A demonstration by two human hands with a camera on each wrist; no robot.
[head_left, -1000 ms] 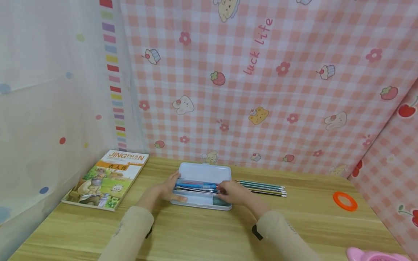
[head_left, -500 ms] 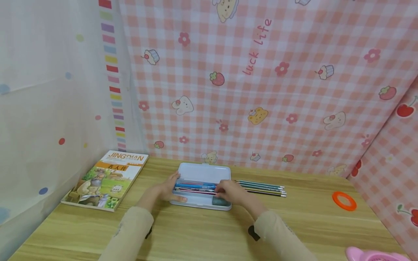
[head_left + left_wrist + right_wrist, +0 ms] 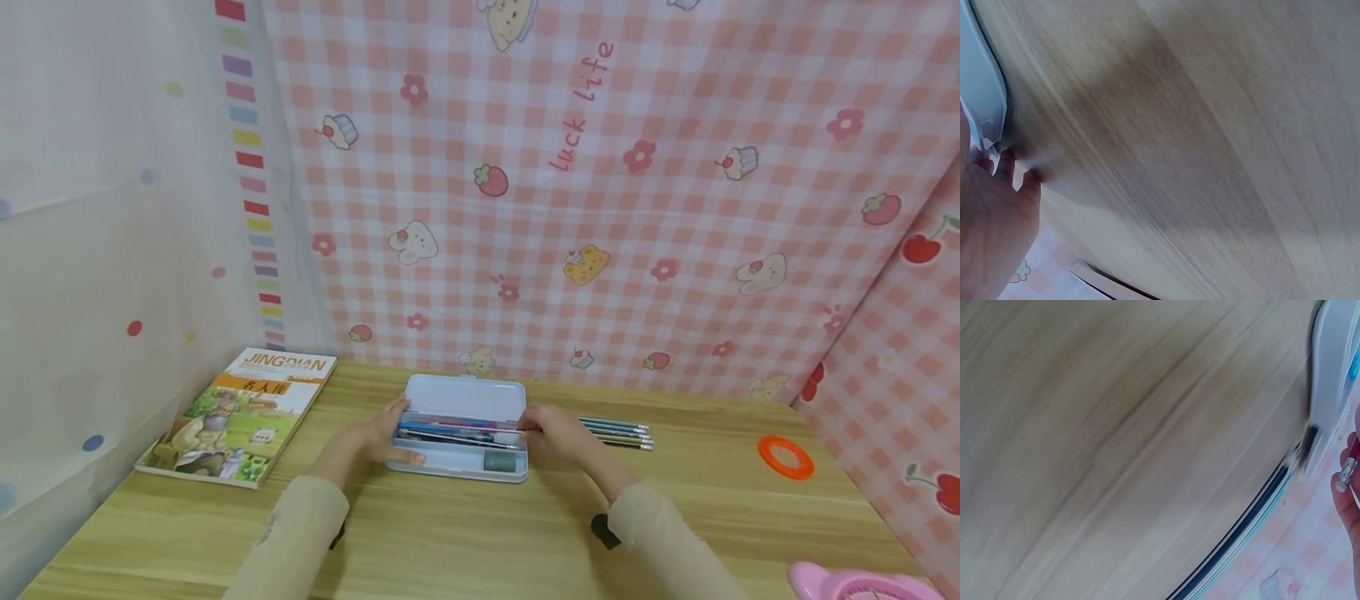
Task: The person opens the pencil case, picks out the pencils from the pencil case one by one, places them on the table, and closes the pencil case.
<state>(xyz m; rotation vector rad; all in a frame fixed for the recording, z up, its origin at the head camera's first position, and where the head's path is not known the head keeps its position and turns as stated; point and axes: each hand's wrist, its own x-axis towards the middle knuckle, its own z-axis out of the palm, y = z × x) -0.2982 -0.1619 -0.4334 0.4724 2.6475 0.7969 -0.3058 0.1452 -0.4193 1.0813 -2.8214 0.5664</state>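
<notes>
While the right hand (image 3: 557, 435) pinches a red pencil (image 3: 1347, 469), its long axis runs 9-to-3 o'clock, eraser end toward 3, over the open pencil case (image 3: 450, 458). A book (image 3: 238, 417) at 9 o'clock reads "JINGDIAN". The left hand (image 3: 378, 435), thumb and fingers apart, grips the case's 9 o'clock end.

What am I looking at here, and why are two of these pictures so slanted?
No machine here: a person works with bare hands. The wide picture comes from a camera worn on the head; the slanted ones come from cameras on the wrists. On the wooden table lie an open pencil case with pens inside, a book, several pencils and an orange ring. The left hand holds the case's left end. The right hand pinches a red pencil near its eraser end.
</notes>
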